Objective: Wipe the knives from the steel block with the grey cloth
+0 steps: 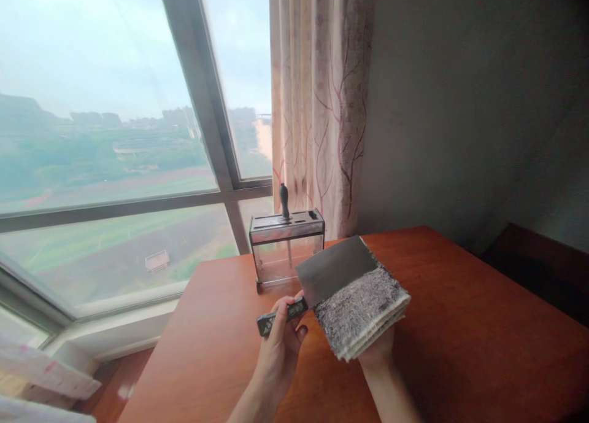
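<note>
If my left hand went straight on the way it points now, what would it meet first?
Besides the cleaver it holds, your left hand would likely meet the clear-sided stand first, though depth is uncertain here.

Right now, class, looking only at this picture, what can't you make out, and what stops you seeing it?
All in the head view:
- The right hand's fingers: hidden by the folded cloth.
- The marks on the handle of the knife in the left hand: too small and blurred to read.
- The clear-sided block's lower right corner: behind the blade.
- The table's near edge: cut off by the picture's bottom edge.
</note>
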The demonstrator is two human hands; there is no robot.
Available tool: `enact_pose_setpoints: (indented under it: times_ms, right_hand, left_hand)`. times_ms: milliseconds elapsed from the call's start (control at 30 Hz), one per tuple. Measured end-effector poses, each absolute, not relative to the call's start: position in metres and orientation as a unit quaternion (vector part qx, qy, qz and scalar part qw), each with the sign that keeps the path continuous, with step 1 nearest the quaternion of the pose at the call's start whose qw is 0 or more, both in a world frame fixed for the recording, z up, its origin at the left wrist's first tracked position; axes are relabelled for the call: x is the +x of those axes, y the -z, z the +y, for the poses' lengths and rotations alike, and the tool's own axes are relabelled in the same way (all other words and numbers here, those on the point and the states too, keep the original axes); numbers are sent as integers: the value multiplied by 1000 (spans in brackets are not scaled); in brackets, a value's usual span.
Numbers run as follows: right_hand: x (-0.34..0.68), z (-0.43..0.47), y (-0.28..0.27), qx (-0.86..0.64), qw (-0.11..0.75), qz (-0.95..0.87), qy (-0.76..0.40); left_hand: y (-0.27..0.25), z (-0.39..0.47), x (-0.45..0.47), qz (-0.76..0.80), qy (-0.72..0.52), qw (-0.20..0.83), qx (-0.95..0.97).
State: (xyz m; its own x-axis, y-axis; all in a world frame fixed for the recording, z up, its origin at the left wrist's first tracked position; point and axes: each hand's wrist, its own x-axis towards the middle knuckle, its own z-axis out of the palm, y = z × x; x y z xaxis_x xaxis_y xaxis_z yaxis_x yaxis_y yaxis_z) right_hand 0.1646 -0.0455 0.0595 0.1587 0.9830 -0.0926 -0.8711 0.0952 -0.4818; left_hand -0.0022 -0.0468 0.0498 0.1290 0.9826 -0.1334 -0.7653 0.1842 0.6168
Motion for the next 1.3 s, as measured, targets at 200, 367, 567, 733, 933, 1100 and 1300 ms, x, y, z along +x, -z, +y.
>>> enact_pose_setpoints:
  times_ms: [200, 367, 567, 733, 933, 1100, 1300]
  right_hand:
    - [167, -48, -76, -176, 710, -100, -675]
    - [165, -49, -74, -229, 732, -91, -635]
    - [167, -47, -72, -142, 715, -103, -676]
    - [173, -46, -50, -156, 733, -90, -656]
    - [161, -48, -44, -141, 667, -120, -722]
    - [145, -43, -40, -133, 658, -123, -731]
    - [139, -34, -32, -140, 650, -103, -740]
  left_hand:
    - [-51, -48, -2, 281, -597, 717, 222]
    - [-51, -51, 3, 316, -608, 682, 257]
    - [-61, -57, 12, 322, -633, 639, 295]
    - [-66, -59, 11, 332, -654, 615, 289]
    - [-57, -62, 16, 335, -648, 596, 336]
    - [-55, -60, 18, 362, -627, 537, 434]
    - [-55, -54, 10, 348, -592, 490, 538]
